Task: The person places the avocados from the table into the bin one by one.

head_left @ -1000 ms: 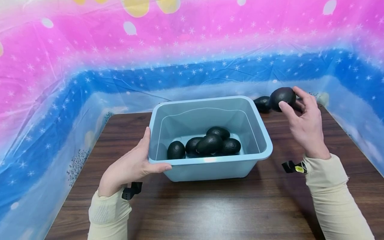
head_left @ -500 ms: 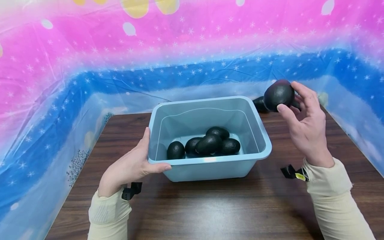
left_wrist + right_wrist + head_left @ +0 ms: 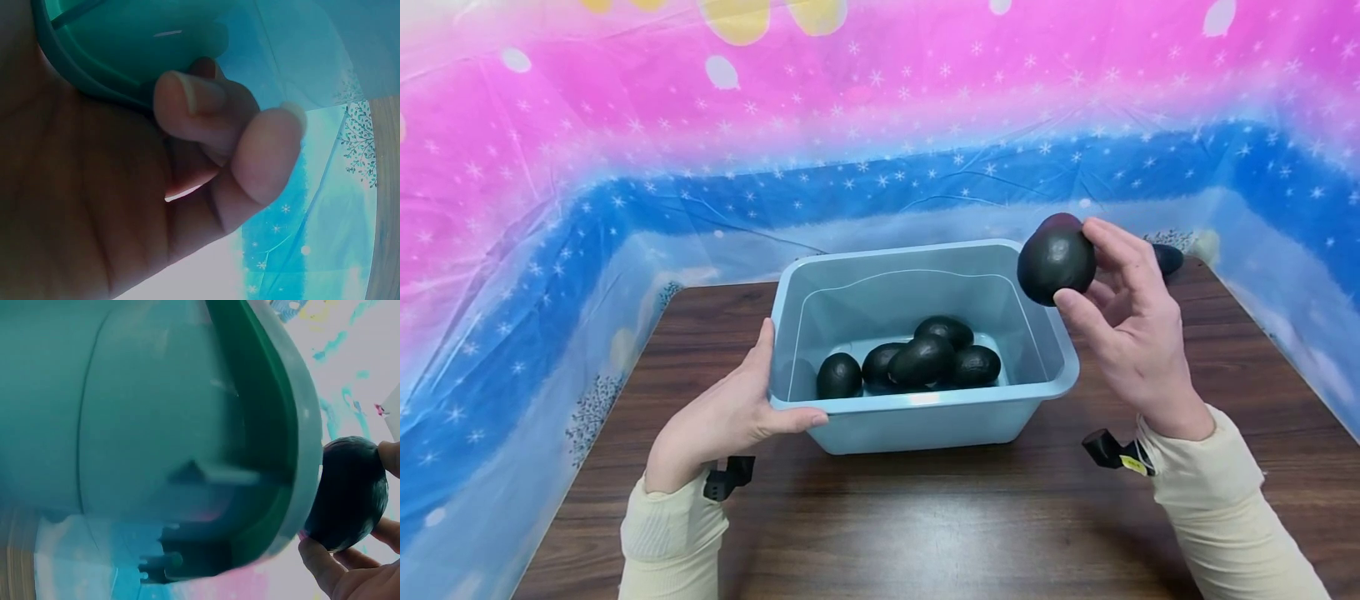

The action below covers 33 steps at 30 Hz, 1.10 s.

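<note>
A dark avocado [image 3: 1056, 262] is pinched between the thumb and fingers of my right hand [image 3: 1138, 337], raised by the bin's right rim. The right wrist view shows the same avocado [image 3: 350, 494] close beside the rim. My left hand [image 3: 722, 404] grips the left front corner of the light blue plastic bin [image 3: 917, 427], its thumb lying along the front rim. Curled fingers [image 3: 262, 156] show beneath the rim in the left wrist view. Inside the bin several avocados [image 3: 922, 361] lie on the bottom, one leaning on top of others.
Behind my right hand, another dark avocado [image 3: 1167, 258] is partly visible at the table's far right. The dark wood table [image 3: 910, 533] is bordered by a pink and blue patterned curtain [image 3: 880, 183] at the back and sides.
My right hand has lifted the avocado slightly, then carried it left toward the bin's right rim. The left hand and the bin stay put.
</note>
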Each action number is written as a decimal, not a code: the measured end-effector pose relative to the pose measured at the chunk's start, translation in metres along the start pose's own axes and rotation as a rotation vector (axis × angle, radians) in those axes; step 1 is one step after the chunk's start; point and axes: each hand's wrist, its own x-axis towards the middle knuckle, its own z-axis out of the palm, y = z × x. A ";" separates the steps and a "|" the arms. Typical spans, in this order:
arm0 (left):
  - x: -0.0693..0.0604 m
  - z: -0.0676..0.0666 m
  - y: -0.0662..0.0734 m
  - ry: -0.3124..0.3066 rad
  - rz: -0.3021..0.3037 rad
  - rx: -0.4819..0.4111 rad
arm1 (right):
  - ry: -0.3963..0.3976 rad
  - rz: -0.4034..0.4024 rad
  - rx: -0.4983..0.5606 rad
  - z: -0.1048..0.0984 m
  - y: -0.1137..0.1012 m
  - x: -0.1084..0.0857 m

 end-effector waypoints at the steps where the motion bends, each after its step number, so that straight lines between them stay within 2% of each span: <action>1: 0.000 0.000 0.000 0.003 0.007 -0.006 | -0.008 -0.002 0.008 0.001 -0.001 -0.001; 5: 0.001 0.001 -0.001 0.015 0.042 -0.047 | -0.024 -0.021 0.089 0.003 -0.003 -0.002; 9: 0.001 0.001 0.000 0.017 0.035 -0.055 | -0.041 -0.040 0.179 0.007 -0.006 -0.003; 13: 0.000 0.000 0.000 0.012 0.016 -0.031 | -0.077 -0.025 0.176 0.010 -0.009 -0.004; 16: 0.000 0.000 0.000 0.003 -0.006 -0.003 | -0.087 0.001 0.119 0.010 -0.011 -0.005; 20: 0.000 0.000 0.000 0.002 -0.013 0.005 | -0.049 -0.004 0.106 0.008 -0.012 -0.004; 25: 0.000 0.000 0.000 0.013 0.005 -0.015 | 0.022 -0.028 0.159 0.002 -0.010 0.000; 33: 0.000 0.000 -0.001 0.005 -0.001 -0.007 | 0.098 -0.020 0.131 -0.006 -0.009 0.003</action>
